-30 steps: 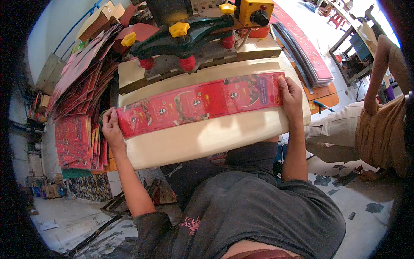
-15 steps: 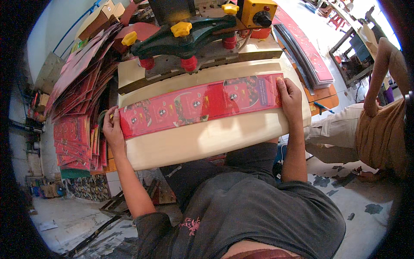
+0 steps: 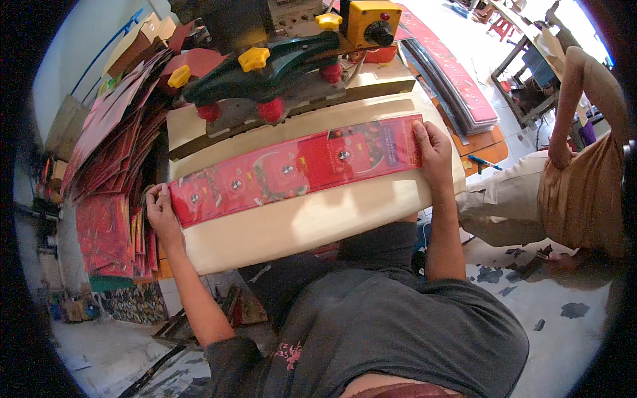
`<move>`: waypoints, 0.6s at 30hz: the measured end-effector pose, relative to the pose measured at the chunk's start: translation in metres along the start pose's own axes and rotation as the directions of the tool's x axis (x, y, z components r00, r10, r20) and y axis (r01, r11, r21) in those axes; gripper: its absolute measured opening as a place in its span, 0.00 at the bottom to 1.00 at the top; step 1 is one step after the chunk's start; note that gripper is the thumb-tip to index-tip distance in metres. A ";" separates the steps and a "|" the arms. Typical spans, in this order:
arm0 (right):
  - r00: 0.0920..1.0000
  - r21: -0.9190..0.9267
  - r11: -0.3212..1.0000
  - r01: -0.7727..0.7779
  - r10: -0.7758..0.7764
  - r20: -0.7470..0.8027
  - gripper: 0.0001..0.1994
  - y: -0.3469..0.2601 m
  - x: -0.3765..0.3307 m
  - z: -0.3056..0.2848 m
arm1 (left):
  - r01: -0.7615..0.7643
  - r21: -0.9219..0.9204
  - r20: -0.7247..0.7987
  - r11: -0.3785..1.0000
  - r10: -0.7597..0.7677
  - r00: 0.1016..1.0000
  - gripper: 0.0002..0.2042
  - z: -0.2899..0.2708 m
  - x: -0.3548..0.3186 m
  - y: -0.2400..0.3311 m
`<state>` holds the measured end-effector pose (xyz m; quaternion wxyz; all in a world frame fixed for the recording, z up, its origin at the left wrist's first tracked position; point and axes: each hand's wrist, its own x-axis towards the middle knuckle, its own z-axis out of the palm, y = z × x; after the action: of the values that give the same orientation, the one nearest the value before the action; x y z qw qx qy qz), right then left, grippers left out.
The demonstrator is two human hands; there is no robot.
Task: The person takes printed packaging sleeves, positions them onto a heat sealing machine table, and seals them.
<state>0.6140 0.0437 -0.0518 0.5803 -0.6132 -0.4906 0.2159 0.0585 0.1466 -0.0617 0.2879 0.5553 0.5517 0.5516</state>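
Observation:
A long red printed plastic strip point(image 3: 312, 171) stretches across a cream-coloured board point(image 3: 318, 213) in front of me. My left hand point(image 3: 162, 211) pinches its left end, the fingers closed at the edge. At the opposite end, my right hand point(image 3: 434, 151) grips the strip with the thumb on top. The strip lies nearly flat, its right end farther from me than its left. Just beyond it sits the long metal bar point(image 3: 292, 106) of a press, below a dark green bracket point(image 3: 265, 69) with yellow star knobs point(image 3: 253, 60) and red collars.
A tall leaning pile of red printed sheets point(image 3: 113, 152) stands at the left. A yellow control box point(image 3: 375, 24) with a black dial is behind the press. More long red strips point(image 3: 458, 86) are stacked at the right, near a blue pen point(image 3: 484, 162). A person point(image 3: 577, 179) stands at the right.
The whole view has shifted, with the press and board now a little farther left and mostly lower. Both hands keep hold of the strip, which lies almost unchanged against the board.

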 end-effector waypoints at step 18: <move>0.998 0.120 0.992 -0.030 0.036 -0.044 0.19 0.011 -0.001 -0.006 | -0.044 0.093 0.001 0.995 0.044 0.999 0.14 0.004 0.001 0.002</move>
<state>0.6222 0.0412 -0.0606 0.6235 -0.5903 -0.4529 0.2402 0.0621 0.1481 -0.0606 0.2495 0.5797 0.5646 0.5319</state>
